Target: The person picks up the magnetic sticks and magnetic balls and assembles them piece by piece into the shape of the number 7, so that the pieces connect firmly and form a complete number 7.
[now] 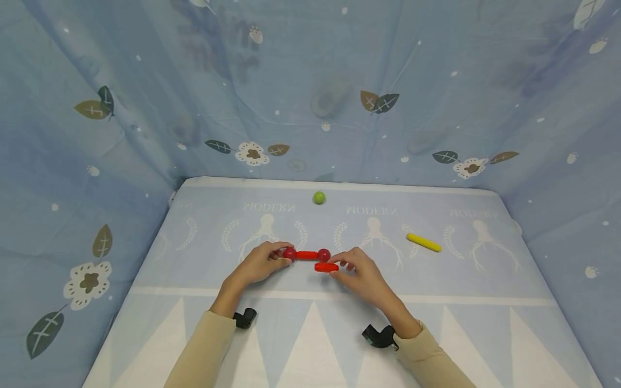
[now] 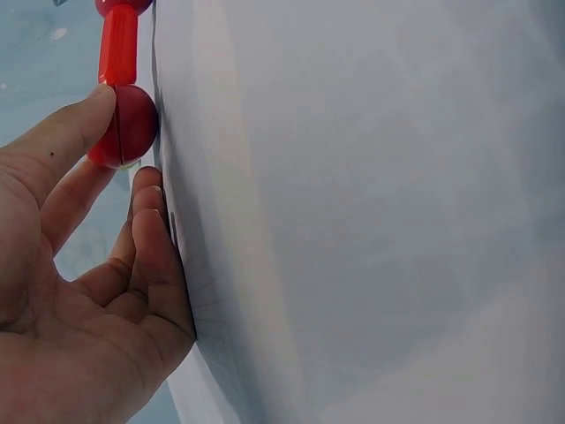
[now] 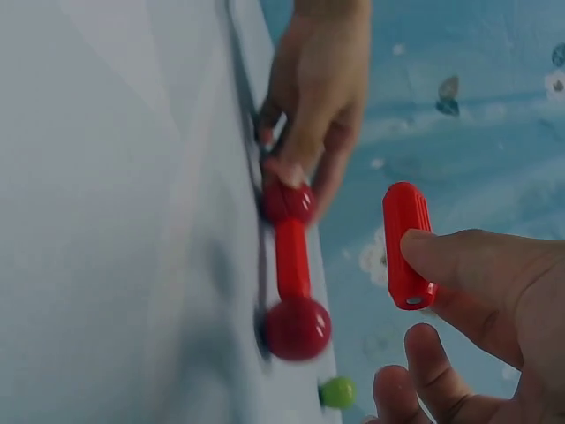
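Two dark red balls are joined by a short red rod [image 1: 306, 255], lying crosswise on the cloth like a dumbbell. Thumb and fingers of my left hand [image 1: 259, 262] pinch the left ball [image 2: 134, 125], which has a seam around it. The right ball [image 3: 298, 329] is untouched. My right hand [image 1: 361, 274] pinches a second, loose red rod [image 3: 406, 246] between thumb and index finger. This rod has ridged sides and a small hole at one end. In the head view it appears just nearer me than the right ball.
Farther back on the patterned tablecloth [image 1: 310, 334] is a green ball [image 1: 319, 198]. A yellow rod [image 1: 423, 242] lies at the right. Blue patterned fabric [image 1: 301, 70] hangs behind the table and along both sides.
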The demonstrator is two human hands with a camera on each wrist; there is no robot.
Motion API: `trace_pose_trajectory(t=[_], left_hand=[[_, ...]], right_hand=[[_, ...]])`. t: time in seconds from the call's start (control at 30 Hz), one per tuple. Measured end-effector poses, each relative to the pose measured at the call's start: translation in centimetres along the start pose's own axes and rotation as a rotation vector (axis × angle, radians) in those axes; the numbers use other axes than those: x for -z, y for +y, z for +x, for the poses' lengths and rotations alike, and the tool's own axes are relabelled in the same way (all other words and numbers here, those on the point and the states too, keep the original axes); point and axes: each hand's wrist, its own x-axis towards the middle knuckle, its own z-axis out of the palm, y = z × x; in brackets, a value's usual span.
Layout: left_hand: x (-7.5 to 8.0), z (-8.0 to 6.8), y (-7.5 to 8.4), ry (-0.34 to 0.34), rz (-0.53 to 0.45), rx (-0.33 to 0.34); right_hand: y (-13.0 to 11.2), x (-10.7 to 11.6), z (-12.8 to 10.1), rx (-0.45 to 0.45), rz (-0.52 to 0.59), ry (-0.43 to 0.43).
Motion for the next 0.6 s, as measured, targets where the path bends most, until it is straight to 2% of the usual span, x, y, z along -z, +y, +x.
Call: trace_pose_trajectory(t=[0.13,0.3,0.6], left_hand=[[-0.1,0.0,-0.1,0.001,0.005,-0.008],[-0.1,0.1,-0.1,0.0,0.009,-0.009],[-0.1,0.1,0.0,-0.008,-0.005,0.009]], right_hand=[[-0.4,-2.1,0.4,0.056,0.017,-0.064],[-0.6,-4.3,0.7,0.069,0.024,-0.157],[-0.5,-6.4,1.1,0.061,-0.035,-0.273]])
